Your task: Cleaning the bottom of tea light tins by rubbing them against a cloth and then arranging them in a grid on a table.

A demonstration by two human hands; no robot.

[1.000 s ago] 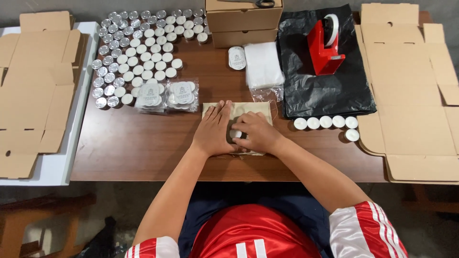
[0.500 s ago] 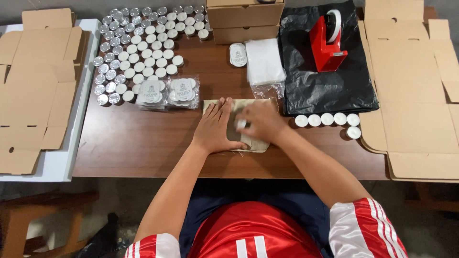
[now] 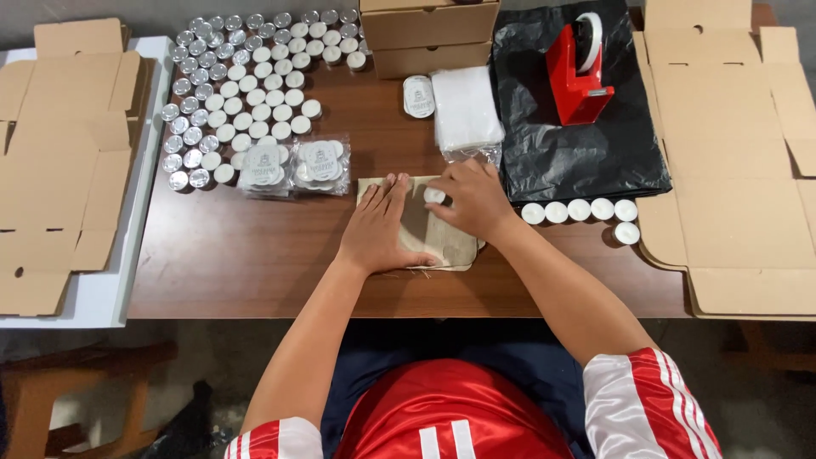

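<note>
Seen from above, my left hand lies flat and open, palm down, pressing on a small tan cloth pouch at the near middle of the brown wooden table. My right hand rests on the pouch's far right corner, fingers curled around a small white tealight candle. Just right of the pouch, a short row of white tealights sits by a black plastic bag bearing a red tape dispenser. Left of the pouch lie clear packets of tealights, and beyond them many loose tealights. Beyond the pouch sits a stack of white bags.
</note>
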